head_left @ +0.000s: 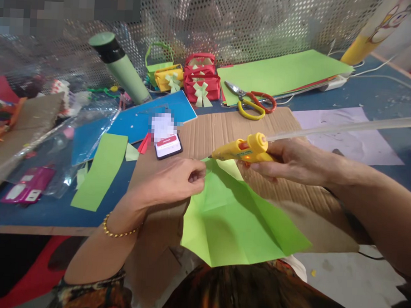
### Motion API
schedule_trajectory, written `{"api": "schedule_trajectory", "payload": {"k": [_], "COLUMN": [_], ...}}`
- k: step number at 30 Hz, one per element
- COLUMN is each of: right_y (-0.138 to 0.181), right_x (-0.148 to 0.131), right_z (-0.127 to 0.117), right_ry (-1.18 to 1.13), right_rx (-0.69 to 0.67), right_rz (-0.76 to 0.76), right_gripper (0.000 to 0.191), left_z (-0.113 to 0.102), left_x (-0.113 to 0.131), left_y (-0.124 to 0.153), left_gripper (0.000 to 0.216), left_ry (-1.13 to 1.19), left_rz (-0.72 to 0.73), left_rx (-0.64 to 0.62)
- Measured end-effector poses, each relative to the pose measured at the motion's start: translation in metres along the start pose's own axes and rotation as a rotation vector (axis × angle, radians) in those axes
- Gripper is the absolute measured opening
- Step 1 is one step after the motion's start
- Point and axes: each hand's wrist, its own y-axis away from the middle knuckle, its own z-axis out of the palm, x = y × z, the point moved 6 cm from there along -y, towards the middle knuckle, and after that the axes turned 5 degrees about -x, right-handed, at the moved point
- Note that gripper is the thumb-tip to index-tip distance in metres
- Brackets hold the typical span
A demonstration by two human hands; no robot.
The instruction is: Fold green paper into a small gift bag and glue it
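Observation:
My right hand (295,163) is closed around a yellow glue gun (244,150) with a long clear glue stick (346,126) sticking out behind it. The nozzle points left at the top fold of a creased green paper sheet (234,223) that lies on brown cardboard (227,132) and hangs over the table edge. My left hand (172,182), wearing a gold bead bracelet, pinches the paper's upper left edge, just left of the nozzle.
A phone (167,145) lies beyond my left hand. Scissors (250,103), small paper baskets (201,83), a green bottle (122,66) and green sheets (284,71) sit at the back. A green strip (101,170) and plastic packets (37,178) lie at the left.

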Motion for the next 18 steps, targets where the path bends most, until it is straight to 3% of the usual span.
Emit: {"api": "schedule_trajectory", "payload": {"k": [11,18], "right_y": [-0.0034,-0.0067], "right_x": [0.0023,-0.0016], "right_z": [0.0017,0.0069], "right_ry": [-0.028,0.125], "right_rx": [-0.026,0.011], "right_rz": [-0.032,-0.08], "right_gripper": [0.025,0.029], "left_z": [-0.0027,-0.0024], "left_x": [-0.0017,-0.0022], "left_y": [0.0029,0.0025], "left_gripper": [0.02,0.019], "left_ry": [-0.106,-0.088], "left_rz": [-0.094,-0.078], "left_rx": [0.003,-0.003]}}
